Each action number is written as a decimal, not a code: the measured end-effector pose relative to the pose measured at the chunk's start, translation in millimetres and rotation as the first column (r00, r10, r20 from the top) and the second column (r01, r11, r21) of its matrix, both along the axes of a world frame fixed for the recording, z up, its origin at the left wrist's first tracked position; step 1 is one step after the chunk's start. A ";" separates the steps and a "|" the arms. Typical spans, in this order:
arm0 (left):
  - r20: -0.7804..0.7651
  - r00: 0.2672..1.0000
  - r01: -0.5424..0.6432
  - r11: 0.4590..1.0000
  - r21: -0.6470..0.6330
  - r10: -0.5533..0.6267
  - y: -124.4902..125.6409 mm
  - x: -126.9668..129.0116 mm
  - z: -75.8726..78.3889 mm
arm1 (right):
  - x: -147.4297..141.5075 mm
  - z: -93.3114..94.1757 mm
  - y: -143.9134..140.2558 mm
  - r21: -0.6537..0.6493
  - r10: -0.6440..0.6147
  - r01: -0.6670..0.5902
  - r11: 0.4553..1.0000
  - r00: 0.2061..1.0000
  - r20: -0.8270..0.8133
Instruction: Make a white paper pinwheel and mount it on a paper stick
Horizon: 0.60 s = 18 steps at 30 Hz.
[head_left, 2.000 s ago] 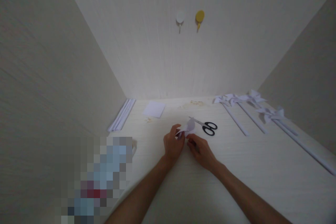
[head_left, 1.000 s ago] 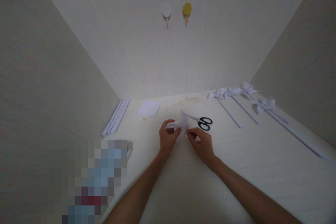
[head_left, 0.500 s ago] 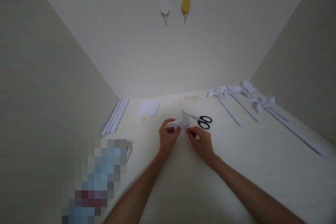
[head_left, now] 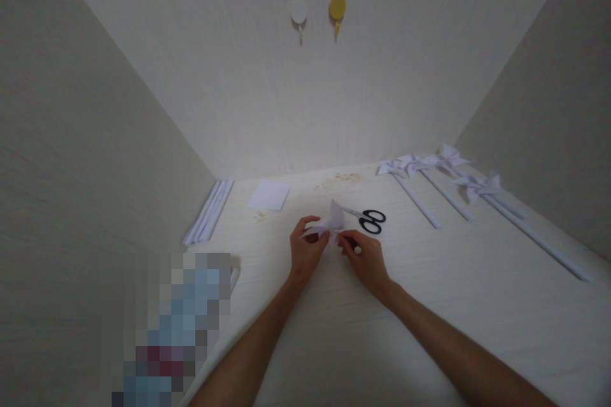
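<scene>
Head view, centre of frame. I hold a small folded paper piece (head_left: pixel 329 226) between both hands, just above the pale table (head_left: pixel 429 305). A likely fault from here, as I judge it: the thin sheet may crease in the wrong place or tear at a cut edge if my two hands pull apart or twist against each other; a loose pinch could also let a folded flap spring back open. The scissors (head_left: pixel 366 219) lie just beyond the paper, right of centre, close enough for a sleeve or wrist to nudge them.

Grip. My left hand (head_left: pixel 305 251) has thumb and fingertips closed together on the left side of the paper. My right hand (head_left: pixel 365 257) pinches its lower right corner, fingers nearly together; the exact contact is too small to resolve.

Surroundings. Finished paper pinwheels (head_left: pixel 443 168) on long white sticks lie at the right. A flat paper square (head_left: pixel 270 195) and a bundle of white strips (head_left: pixel 209 212) lie at centre left. Two round hooks (head_left: pixel 318 9) sit on the wall, upper centre.
</scene>
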<state>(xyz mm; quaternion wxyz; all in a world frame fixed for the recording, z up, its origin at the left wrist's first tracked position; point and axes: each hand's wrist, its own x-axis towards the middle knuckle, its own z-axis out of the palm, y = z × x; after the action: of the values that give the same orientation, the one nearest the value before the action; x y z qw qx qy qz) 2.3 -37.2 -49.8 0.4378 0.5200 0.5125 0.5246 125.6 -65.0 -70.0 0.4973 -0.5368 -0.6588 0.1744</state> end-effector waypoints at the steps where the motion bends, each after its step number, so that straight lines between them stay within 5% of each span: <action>1: -0.001 1.000 -0.001 1.000 0.002 0.001 0.2 0.0 -0.3 | 0.0 0.2 -0.3 -0.004 0.007 -0.007 1.000 1.000 -0.005; 18: -0.049 0.999 0.022 0.998 0.051 -0.020 0.6 -1.2 -2.6 | 1.0 -0.7 0.6 0.104 -0.029 0.024 0.994 0.998 0.049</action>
<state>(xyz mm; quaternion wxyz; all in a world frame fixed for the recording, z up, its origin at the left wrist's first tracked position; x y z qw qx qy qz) 1.0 -36.5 -52.4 0.4170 0.5491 0.5039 0.5202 126.6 -64.5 -70.7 0.5099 -0.5234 -0.6721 0.1197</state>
